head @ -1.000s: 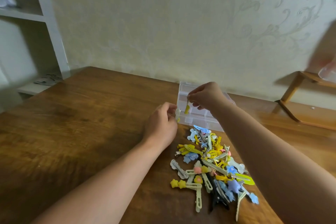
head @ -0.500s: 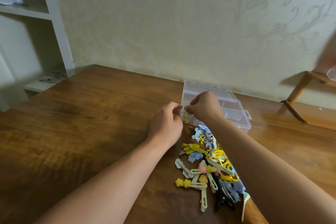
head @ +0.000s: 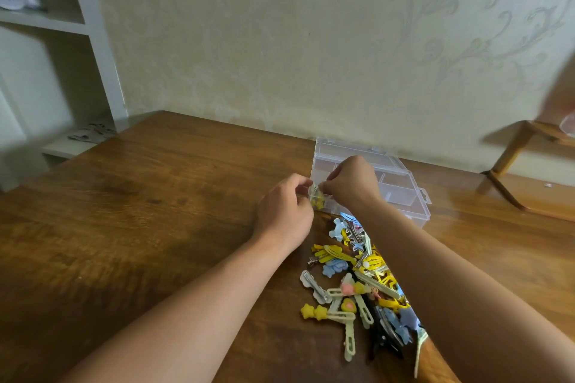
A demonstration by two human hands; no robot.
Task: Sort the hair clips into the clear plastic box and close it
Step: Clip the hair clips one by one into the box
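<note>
A clear plastic box (head: 401, 186) with several compartments stands open on the wooden table (head: 130, 227), its lid lying behind it. My left hand (head: 284, 211) and my right hand (head: 351, 182) meet at the box's near left corner, both pinching a small yellow hair clip (head: 317, 200) between their fingertips. A pile of hair clips (head: 361, 277) in yellow, blue, cream and black lies on the table in front of the box, partly hidden under my right forearm.
A white shelf unit (head: 93, 40) stands at the left beyond the table edge. A wooden stand (head: 513, 162) sits at the far right by the wall. The wall runs close behind the box.
My right hand came down from above the box to its near left corner and met my left hand there. Both now pinch the yellow clip. The view shifted slightly.
</note>
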